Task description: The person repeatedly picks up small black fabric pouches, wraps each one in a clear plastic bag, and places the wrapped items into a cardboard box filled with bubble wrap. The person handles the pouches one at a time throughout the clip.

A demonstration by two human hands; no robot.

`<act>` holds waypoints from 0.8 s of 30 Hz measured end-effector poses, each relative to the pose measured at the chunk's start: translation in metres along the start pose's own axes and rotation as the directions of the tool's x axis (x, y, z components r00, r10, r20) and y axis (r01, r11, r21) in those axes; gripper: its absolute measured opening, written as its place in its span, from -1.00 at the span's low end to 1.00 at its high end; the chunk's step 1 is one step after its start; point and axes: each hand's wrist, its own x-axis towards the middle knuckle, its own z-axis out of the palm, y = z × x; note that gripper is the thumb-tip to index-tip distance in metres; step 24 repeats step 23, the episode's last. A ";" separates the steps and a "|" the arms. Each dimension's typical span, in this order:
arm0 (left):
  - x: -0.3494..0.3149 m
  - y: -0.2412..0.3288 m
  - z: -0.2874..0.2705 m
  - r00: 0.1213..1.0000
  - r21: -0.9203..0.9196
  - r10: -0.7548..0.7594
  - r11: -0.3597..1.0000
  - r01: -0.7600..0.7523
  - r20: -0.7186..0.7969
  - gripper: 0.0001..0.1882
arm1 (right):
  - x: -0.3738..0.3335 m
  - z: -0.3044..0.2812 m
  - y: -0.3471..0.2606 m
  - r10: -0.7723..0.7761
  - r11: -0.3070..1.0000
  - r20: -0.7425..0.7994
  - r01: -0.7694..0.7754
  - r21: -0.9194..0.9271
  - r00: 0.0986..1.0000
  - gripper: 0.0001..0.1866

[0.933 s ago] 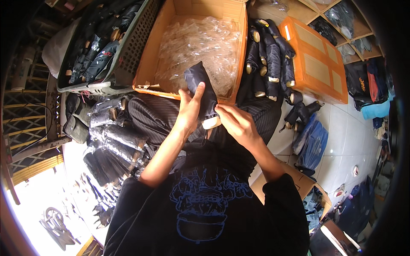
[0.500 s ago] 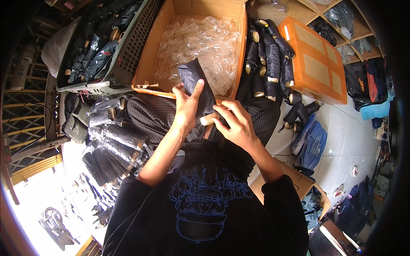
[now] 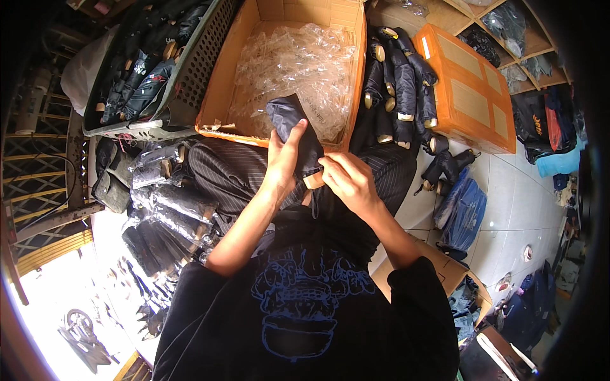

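A folded black umbrella (image 3: 306, 138) in its cloth sleeve is held above my lap, tilted, with its pale wooden handle (image 3: 313, 181) toward me. My left hand (image 3: 284, 159) wraps round the sleeve, thumb lying along the front. At the handle end, my right hand (image 3: 349, 181) pinches the sleeve's edge between thumb and fingers. A dark wrist loop (image 3: 314, 208) dangles below the handle. Just beyond my hands is an open cardboard box (image 3: 210, 95) with crumpled clear plastic wrappers (image 3: 295, 70) in it.
A dark crate (image 3: 197, 79) full of umbrellas stands at the far left. Plastic-wrapped umbrellas (image 3: 168, 203) lie by my left leg. Right of the box are several black umbrellas (image 3: 403, 82) and a closed orange-taped carton (image 3: 470, 89). A blue plastic-wrapped bundle (image 3: 464, 213) lies on the tiles.
The umbrella has dropped slightly toward me, with my left hand round it. My right fingers have closed from a looser spread into a pinch at the sleeve's edge.
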 end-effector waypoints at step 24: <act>0.004 -0.009 0.006 0.979 0.214 0.204 0.957 -0.196 -0.012 -0.33 | 0.020 -0.022 -0.008 0.031 0.999 0.243 -0.033 0.007 0.970 -0.72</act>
